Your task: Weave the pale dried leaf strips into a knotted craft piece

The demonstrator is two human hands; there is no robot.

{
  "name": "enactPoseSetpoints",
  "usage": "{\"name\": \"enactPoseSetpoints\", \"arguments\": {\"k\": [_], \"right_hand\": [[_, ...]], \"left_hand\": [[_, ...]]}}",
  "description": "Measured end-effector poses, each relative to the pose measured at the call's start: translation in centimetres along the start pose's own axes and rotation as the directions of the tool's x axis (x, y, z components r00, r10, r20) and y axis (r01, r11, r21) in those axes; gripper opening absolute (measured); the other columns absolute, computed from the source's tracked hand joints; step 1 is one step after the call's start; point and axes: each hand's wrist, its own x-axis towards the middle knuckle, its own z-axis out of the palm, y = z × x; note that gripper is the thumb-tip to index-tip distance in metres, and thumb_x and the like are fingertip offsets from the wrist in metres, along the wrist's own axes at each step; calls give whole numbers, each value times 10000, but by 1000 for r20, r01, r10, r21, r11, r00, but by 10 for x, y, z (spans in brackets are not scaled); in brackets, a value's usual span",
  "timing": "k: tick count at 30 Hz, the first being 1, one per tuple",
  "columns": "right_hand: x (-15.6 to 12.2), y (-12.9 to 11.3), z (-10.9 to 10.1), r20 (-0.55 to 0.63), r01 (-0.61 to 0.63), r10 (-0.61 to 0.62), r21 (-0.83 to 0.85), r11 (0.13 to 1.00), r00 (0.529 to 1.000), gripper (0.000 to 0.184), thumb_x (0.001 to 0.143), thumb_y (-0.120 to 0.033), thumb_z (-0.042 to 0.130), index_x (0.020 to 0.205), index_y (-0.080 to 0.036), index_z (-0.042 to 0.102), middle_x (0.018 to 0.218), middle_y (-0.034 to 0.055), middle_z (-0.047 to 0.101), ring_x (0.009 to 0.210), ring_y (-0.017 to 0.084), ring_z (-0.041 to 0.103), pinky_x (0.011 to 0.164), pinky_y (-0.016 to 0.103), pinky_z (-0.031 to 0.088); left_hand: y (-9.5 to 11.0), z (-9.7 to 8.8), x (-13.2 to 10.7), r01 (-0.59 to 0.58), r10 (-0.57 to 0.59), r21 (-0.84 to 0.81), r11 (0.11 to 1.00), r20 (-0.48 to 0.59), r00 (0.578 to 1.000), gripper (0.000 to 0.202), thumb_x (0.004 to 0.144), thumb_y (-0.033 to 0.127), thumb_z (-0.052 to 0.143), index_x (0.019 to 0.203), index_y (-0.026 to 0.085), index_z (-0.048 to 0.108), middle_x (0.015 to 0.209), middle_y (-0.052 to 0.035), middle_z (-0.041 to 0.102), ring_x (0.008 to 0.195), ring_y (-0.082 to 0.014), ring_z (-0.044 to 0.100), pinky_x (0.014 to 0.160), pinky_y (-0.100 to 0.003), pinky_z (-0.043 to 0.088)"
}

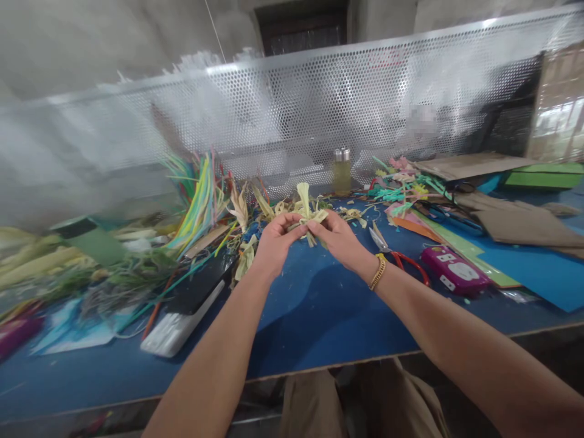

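Observation:
Between my two hands, above the blue tabletop (310, 316), is a pale yellow-green corn husk flower (309, 214) with strips sticking out upward and to the sides. My left hand (279, 238) pinches it from the left, thumb and fingers together. From the other side my right hand (336, 237) grips it too, the thumb pressed near its middle; a gold bracelet circles that wrist. Both thumbs nearly meet at the flower's lower part. Loose dried husks (239, 207) lie just beyond and left of my left hand. Scissors with red handles (410, 267) rest to the right of my right hand.
A purple device (454, 269) lies right of the scissors, near coloured paper sheets (515, 267) and cardboard (524, 222). At the back stands a bottle (341, 173) before a perforated metal panel (319, 109). Colourful pipe cleaners (198, 201) and a black-and-white box (182, 316) occupy the left.

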Motion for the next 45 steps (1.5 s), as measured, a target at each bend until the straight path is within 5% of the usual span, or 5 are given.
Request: {"name": "enactPoseSetpoints", "arguments": {"k": [7,21,27,35,45], "right_hand": [[3,-1,-11,34,113,-108,-267,957,994,34,828,-157,512,815,-181,490,807,32,570,759,158,531,712,305,434],[-12,-32,-1,193,238,-145,-870,432,970,159,901,-122,466,859,-160,615,835,96,597,751,200,513,592,322,306],[-7,-34,-11,108,296,-346,-779,553,932,208,946,-231,451,864,-199,640,1017,79,646,970,226,505,847,374,307],[0,-24,-20,92,276,-305,-716,642,948,182,940,-260,443,857,-192,589,838,43,649,847,191,552,994,408,197],[-3,-15,-12,-44,68,-97,-434,898,994,88,898,-225,459,835,-190,509,771,35,599,708,163,547,665,272,377]], "left_hand": [[0,-2,3,63,-76,-141,988,-92,993,257,631,271,785,810,195,616,785,29,606,646,-81,543,636,-230,456],[-10,0,5,-23,16,-36,999,-202,979,310,637,297,776,858,206,578,641,69,531,519,-65,468,511,-206,377],[-4,-2,2,7,11,126,992,-139,990,281,652,307,763,866,201,615,638,44,587,547,-86,491,533,-212,370],[-1,-5,2,6,1,181,984,-39,999,248,667,292,761,864,199,644,707,23,618,616,-95,531,578,-206,395],[0,-3,0,-10,8,190,982,7,1000,271,686,318,749,912,194,664,782,-14,661,677,-122,579,625,-234,439]]}}
